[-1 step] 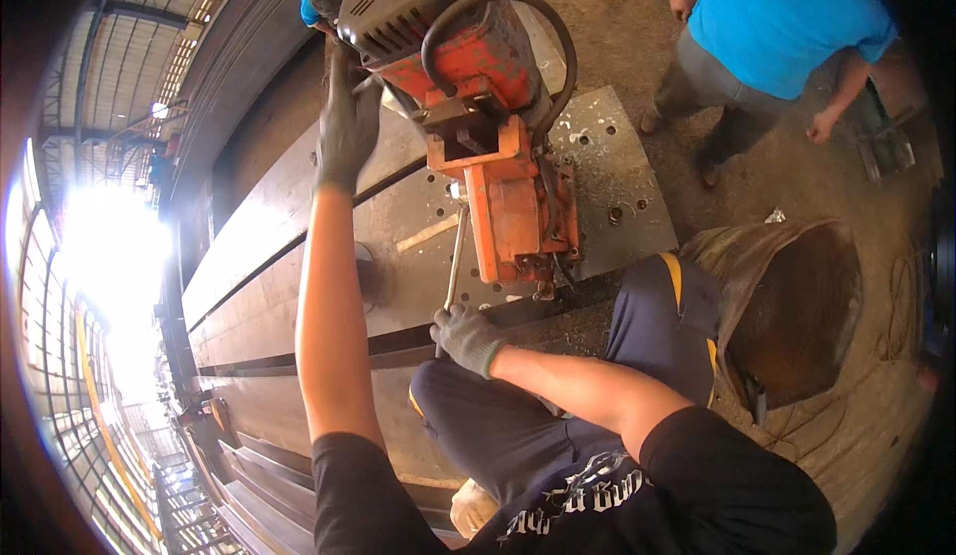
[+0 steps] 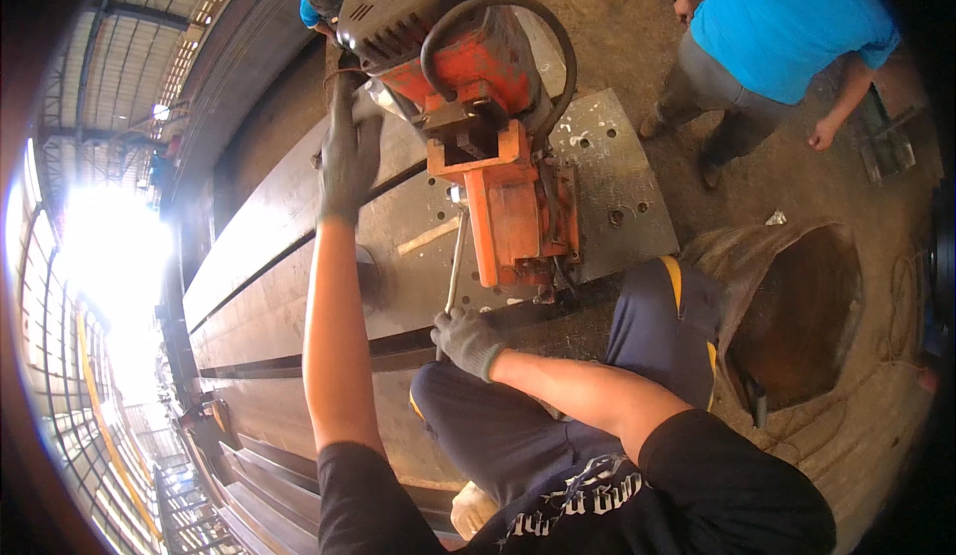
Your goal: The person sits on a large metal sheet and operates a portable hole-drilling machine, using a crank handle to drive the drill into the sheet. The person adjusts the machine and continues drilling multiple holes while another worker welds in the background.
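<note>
My gloved right hand point(image 2: 466, 342) is closed around a long metal lever handle point(image 2: 456, 268), which rises to the left side of an orange drilling machine point(image 2: 495, 212). A dark grey vented motor point(image 2: 413, 7) tops the machine, with a black cable point(image 2: 558, 32) looping down its front. My left arm reaches far forward. The gloved left hand point(image 2: 349, 157) is beside the motor's left side, its fingers stretched upward. A pale, shiny piece point(image 2: 386, 99) shows between that hand and the motor; what the fingertips touch is unclear. The machine stands on a steel plate point(image 2: 607, 172) with several drilled holes.
Long steel beams point(image 2: 269, 301) run to the left. A pale strip point(image 2: 428, 236) lies on the plate. At right, a person in a blue shirt point(image 2: 787, 27) stands near a large hollow cylinder point(image 2: 797, 306). Another person in blue point(image 2: 324, 2) is behind the motor.
My left hand has come slightly back toward me along the motor's side. The right hand keeps its hold on the lever handle, nearly unmoved.
</note>
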The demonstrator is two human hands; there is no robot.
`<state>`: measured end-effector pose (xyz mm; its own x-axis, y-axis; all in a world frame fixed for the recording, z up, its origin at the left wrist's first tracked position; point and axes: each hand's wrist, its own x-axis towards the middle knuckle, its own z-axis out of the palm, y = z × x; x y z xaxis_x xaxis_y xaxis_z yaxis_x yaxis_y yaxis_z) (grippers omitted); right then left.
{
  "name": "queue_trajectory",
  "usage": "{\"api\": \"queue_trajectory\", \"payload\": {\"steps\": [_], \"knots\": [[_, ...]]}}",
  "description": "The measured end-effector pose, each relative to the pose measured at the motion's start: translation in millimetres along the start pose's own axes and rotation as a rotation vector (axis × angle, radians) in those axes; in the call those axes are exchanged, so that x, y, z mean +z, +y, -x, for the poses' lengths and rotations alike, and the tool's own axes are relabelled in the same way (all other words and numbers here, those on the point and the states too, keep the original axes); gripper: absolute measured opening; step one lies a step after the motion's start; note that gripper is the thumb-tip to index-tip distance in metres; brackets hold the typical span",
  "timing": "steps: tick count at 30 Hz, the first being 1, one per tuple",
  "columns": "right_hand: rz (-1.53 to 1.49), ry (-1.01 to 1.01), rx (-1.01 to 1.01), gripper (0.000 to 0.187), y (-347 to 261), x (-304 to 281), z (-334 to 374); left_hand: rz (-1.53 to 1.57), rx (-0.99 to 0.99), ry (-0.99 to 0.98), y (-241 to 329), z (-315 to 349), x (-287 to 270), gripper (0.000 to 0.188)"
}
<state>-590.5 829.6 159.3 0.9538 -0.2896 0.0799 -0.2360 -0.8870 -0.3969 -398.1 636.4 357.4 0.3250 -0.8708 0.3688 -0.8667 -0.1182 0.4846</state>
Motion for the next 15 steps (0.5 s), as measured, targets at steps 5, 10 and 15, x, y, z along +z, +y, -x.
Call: {"api": "queue_trajectory", "payload": {"steps": [5, 10, 15], "knots": [[-0.098, 0.010, -0.013, 0.024, -14.7, -5.6, 2.2, -0.677, 0.355, -0.859, -95.1, 200.9, -45.6, 0.046], [-0.155, -0.076, -0.034, 0.031, -5.5, -15.0, 2.3, 0.639, -1.152, -0.795, -50.0, 312.6, -38.8, 0.043], [-0.186, 0.115, -0.108, 0.031, -15.2, -64.9, 10.6, 0.387, -0.839, -0.286, -18.0, 363.9, -42.0, 0.051]]}}
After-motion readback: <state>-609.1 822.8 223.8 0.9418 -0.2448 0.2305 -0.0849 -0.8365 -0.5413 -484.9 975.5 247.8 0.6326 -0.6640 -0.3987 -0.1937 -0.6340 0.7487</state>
